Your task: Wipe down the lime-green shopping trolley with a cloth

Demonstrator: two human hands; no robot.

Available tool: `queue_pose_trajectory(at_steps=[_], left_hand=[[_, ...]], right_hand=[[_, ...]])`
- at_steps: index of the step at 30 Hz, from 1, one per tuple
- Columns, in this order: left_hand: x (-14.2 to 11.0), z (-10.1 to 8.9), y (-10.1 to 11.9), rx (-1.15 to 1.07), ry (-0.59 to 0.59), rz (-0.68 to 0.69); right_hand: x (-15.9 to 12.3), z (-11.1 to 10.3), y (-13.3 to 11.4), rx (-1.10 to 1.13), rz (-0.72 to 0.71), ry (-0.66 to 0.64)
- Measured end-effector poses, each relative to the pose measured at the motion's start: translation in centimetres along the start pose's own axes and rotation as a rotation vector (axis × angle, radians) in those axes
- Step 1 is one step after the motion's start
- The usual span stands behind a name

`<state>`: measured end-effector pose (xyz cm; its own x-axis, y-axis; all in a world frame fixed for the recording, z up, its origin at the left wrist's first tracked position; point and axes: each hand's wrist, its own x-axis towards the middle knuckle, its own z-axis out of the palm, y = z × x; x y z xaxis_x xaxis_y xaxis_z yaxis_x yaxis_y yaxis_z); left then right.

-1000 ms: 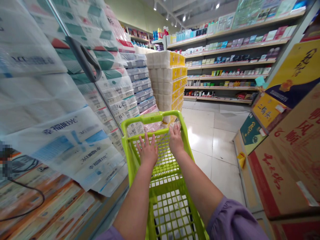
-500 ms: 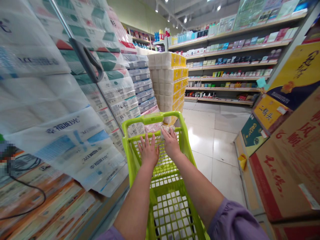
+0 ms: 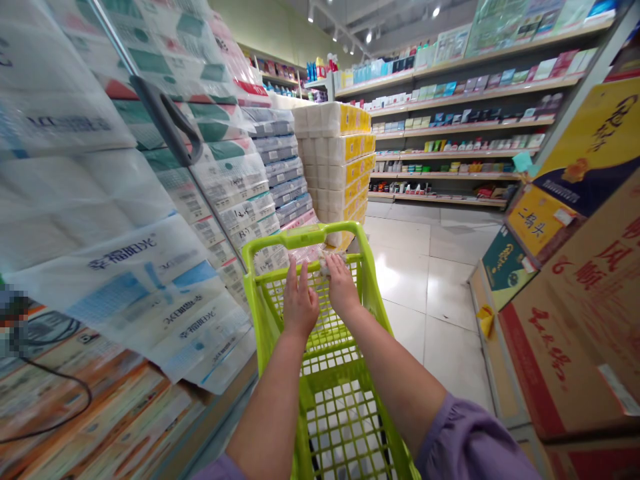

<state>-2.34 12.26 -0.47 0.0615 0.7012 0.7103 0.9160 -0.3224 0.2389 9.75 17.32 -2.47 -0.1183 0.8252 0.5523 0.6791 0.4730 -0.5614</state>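
Observation:
A lime-green plastic shopping basket cart (image 3: 336, 375) with grid walls stands in front of me, its handle at the far end. My right hand (image 3: 343, 288) presses a crumpled whitish cloth (image 3: 325, 263) against the crossbar below the handle; its fingers lie over the cloth and partly hide it. Beside it, my left hand (image 3: 301, 308) is at the left part of the same bar, two fingers stretched up and the others bent. It holds nothing that I can see. Whether its fingertips touch the bar I cannot tell.
Stacked toilet-paper packs (image 3: 100, 193) rise close on the left, with a metal pole and grey grip (image 3: 167, 120) before them. More paper packs (image 3: 325, 160) stand ahead. Cardboard boxes (image 3: 560, 333) line the right. Tiled floor (image 3: 405, 267) runs towards stocked shelves (image 3: 450, 127).
My left hand's fingers, spread before, have partly folded, leaving two stretched up. My right hand and the cloth have shifted very slightly left along the bar.

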Motion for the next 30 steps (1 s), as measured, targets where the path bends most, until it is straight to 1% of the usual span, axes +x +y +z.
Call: queue_pose_trajectory(at_steps=[3, 9, 11, 14, 15, 16, 18, 20, 21, 22, 24, 27, 28, 30], left_hand=[[-0.1, 0.2, -0.2, -0.004, 0.008, 0.019], [-0.4, 0.1, 0.0, 0.109, 0.037, 0.043], [-0.4, 0.0, 0.1, 0.112, 0.010, 0.077], [-0.3, 0.2, -0.1, 0.003, -0.055, 0.158], [-0.3, 0.3, -0.3, -0.052, -0.071, 0.155], [-0.3, 0.4, -0.5, -0.103, -0.083, 0.125], [-0.3, 0.6, -0.9, -0.168, -0.114, -0.004], [-0.3, 0.6, -1.2, -0.181, -0.156, -0.154], [-0.2, 0.5, -1.3, -0.187, -0.173, -0.200], [-0.2, 0.4, -1.3, -0.205, -0.179, -0.218], [-0.2, 0.3, -1.3, -0.273, -0.145, -0.172], [-0.1, 0.4, -1.0, -0.367, -0.060, -0.017], [-0.1, 0.3, -1.0, -0.370, -0.052, 0.005], [0.1, 0.1, -1.1, -0.337, -0.036, -0.015]], right_hand=[[0.2, -0.1, 0.1, 0.047, -0.019, 0.008], [0.3, -0.3, -0.7, 0.219, -0.223, -0.100], [0.3, -0.3, -1.0, 0.274, -0.302, -0.131], [0.3, -0.5, -1.3, 0.374, -0.395, -0.128], [0.3, -0.5, -1.4, 0.397, -0.403, -0.110], [0.3, -0.6, -1.4, 0.414, -0.398, -0.084], [0.2, -0.9, -1.4, 0.442, -0.371, -0.017], [0.2, -1.1, -1.4, 0.468, -0.350, 0.040], [0.2, -1.1, -1.5, 0.483, -0.347, 0.056], [0.1, -1.1, -1.5, 0.497, -0.349, 0.062], [0.1, -1.1, -1.7, 0.513, -0.356, 0.052], [0.0, -1.2, -2.2, 0.485, -0.355, 0.027], [-0.1, -1.3, -2.3, 0.457, -0.357, 0.016], [-0.1, -1.7, -2.5, 0.360, -0.359, -0.006]])
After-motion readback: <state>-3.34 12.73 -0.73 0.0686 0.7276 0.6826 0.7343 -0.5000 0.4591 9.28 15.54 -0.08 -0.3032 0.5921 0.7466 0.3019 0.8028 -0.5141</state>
